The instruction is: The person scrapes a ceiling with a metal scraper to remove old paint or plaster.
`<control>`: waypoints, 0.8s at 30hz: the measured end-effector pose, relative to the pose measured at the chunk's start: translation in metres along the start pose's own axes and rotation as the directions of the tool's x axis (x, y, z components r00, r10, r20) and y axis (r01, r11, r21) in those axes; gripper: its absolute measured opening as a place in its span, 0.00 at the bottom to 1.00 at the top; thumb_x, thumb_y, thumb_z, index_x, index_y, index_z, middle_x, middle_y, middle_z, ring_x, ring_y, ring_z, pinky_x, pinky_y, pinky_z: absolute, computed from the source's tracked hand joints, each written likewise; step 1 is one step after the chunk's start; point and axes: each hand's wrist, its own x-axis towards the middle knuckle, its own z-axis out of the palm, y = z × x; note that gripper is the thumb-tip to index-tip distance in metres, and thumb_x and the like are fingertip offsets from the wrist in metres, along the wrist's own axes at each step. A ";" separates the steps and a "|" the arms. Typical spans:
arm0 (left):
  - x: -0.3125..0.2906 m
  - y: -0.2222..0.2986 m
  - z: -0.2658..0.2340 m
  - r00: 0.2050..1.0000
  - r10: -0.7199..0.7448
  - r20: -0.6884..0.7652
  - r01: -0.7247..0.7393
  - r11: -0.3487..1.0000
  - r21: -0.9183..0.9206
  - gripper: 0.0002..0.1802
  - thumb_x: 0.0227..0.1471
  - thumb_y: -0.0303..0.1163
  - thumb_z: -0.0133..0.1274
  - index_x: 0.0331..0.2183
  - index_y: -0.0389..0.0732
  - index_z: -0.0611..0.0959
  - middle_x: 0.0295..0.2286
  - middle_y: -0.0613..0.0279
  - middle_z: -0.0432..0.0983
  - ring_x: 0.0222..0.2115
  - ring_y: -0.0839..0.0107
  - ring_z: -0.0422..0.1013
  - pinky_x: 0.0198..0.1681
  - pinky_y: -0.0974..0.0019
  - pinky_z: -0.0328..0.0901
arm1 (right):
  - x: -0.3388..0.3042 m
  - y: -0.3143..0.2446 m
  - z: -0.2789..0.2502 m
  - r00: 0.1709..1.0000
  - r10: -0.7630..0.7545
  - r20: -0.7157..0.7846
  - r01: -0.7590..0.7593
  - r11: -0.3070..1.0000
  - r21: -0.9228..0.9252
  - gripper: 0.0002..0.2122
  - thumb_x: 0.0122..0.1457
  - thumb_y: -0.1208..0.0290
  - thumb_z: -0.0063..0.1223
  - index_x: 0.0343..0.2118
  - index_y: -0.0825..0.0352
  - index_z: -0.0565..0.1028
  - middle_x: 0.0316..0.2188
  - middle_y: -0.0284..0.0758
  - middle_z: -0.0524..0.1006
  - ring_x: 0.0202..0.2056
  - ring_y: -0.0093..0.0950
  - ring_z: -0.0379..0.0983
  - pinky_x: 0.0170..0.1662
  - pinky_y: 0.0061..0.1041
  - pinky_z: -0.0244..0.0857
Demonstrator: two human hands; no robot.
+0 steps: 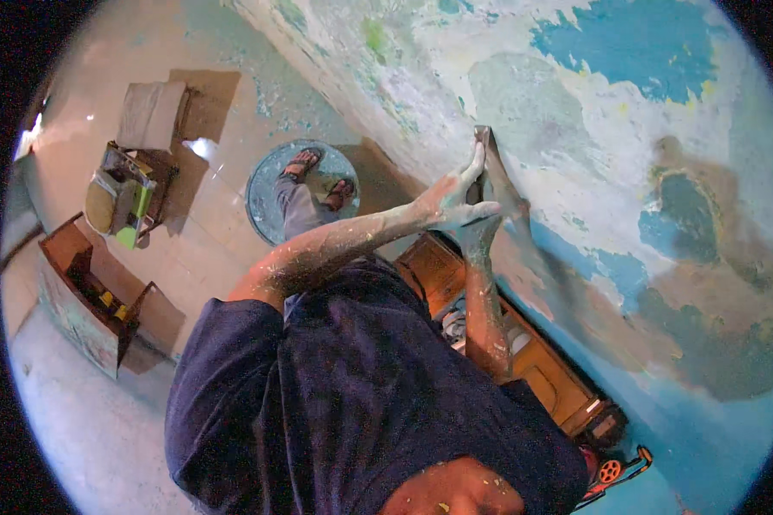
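Note:
Both my arms are raised in front of me against a patchy wall (524, 94) of white, grey and blue. My left hand (455, 196) presses its straight fingers along a flat dark scraper (483, 133), with the thumb apart and crossing toward the right hand. Just below, my right hand (479, 230) is closed at the scraper's lower part; its fingers are partly hidden behind the left hand. The scraper's end touches the wall. Pale dust or plaster coats both hands, and flecks dot my forearms.
My sandalled feet stand on a round bluish platform (259, 210) above the tiled floor (206, 292). A wooden cabinet (545, 390) holding things stands along the wall below me, near an orange-wheeled toy (610, 471). Leftward are a cluttered small stand (150, 193) and an open brown wooden unit (64, 245).

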 end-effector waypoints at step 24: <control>0.024 -0.016 -0.017 0.973 0.161 -0.167 -0.113 0.958 0.264 0.57 0.42 0.51 0.56 0.55 0.24 0.41 0.41 0.30 0.66 0.41 0.46 0.68 0.41 0.60 0.64 | 0.009 0.076 0.051 0.843 0.355 0.404 -0.392 -0.109 0.913 0.18 0.53 0.66 0.52 0.42 0.74 0.65 0.36 0.38 0.69 0.39 0.28 0.66 0.42 0.22 0.61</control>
